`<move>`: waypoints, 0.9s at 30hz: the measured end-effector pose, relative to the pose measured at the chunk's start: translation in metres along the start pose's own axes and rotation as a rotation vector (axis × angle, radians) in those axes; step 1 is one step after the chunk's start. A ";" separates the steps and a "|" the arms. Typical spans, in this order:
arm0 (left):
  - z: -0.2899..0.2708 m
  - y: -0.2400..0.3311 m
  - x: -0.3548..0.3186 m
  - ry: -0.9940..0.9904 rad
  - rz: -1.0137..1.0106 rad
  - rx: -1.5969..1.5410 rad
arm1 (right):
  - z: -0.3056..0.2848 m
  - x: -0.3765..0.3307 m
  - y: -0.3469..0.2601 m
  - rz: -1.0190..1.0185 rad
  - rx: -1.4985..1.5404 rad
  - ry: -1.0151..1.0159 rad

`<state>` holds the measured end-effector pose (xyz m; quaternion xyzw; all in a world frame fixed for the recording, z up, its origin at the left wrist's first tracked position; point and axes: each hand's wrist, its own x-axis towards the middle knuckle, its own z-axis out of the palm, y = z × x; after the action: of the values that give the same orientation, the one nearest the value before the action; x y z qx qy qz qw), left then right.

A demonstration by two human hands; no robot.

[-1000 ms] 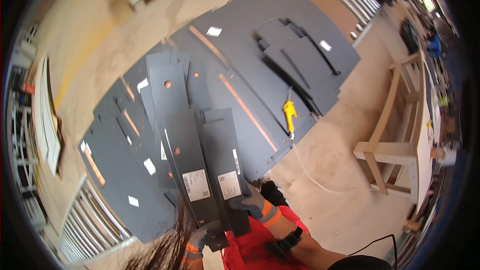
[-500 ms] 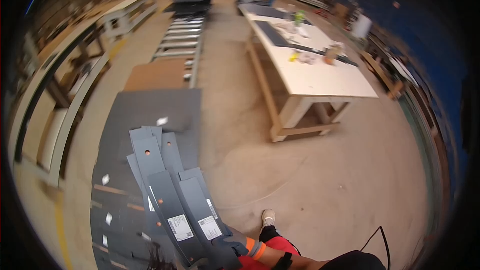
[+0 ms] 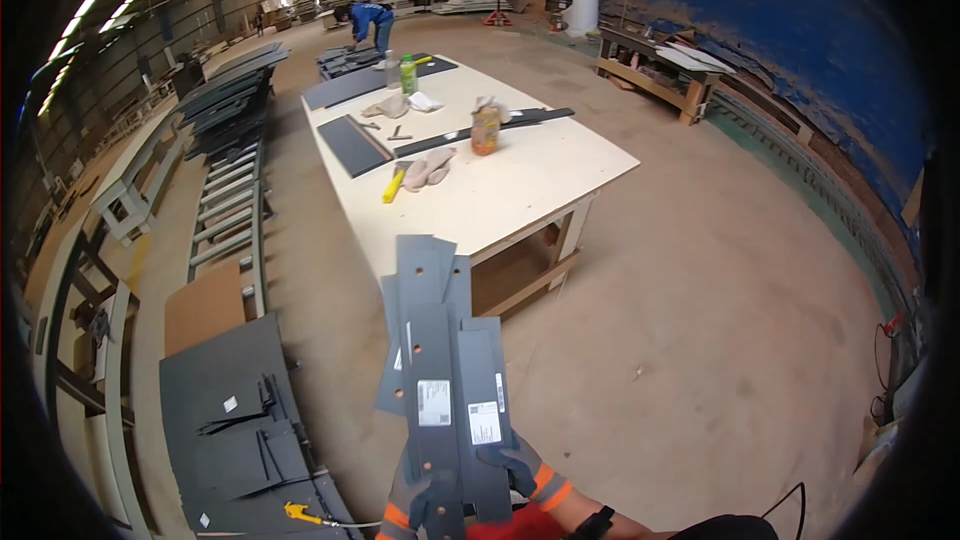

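Note:
A fanned bundle of dark grey flat boards (image 3: 428, 330) is held up in front of me, some with drilled holes and white labels. My left hand (image 3: 412, 498), in a grey glove with an orange cuff, grips the bundle's near end on its left side. Opposite it, my right hand (image 3: 517, 462), gloved alike, is closed round the right edge below a label. The undersides of the boards and part of my fingers are hidden. The bundle's far end overlaps the near corner of a white-topped workbench (image 3: 520, 165) in the view.
On the bench are a green bottle (image 3: 408, 74), an orange-brown jar (image 3: 485, 130), gloves (image 3: 428, 168) and dark strips. At lower left, a yellow air gun (image 3: 303, 512) lies by stacked dark panels (image 3: 225, 370), with a roller conveyor (image 3: 225, 205) beyond. A person in blue (image 3: 372, 22) bends over far off.
My view has swung right and up, away from the panel stack toward the bench. The bundle has come along in my hands, clear of the stack, and both gloves now show.

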<state>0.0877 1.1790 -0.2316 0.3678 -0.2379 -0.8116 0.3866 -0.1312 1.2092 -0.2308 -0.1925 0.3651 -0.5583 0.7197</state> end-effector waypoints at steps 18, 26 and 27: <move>0.176 0.146 0.397 -0.418 -0.255 0.414 | -0.095 0.254 -0.205 -0.196 0.084 0.442; 0.188 0.176 0.551 -0.400 -0.456 0.547 | -0.134 0.369 -0.253 -0.256 0.270 0.402; 0.187 0.179 0.567 -0.409 -0.464 0.587 | -0.139 0.379 -0.258 -0.252 0.273 0.400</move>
<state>-0.2214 0.6383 -0.2307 0.3374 -0.4419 -0.8310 0.0174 -0.3633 0.7912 -0.2640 -0.0234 0.3944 -0.7144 0.5775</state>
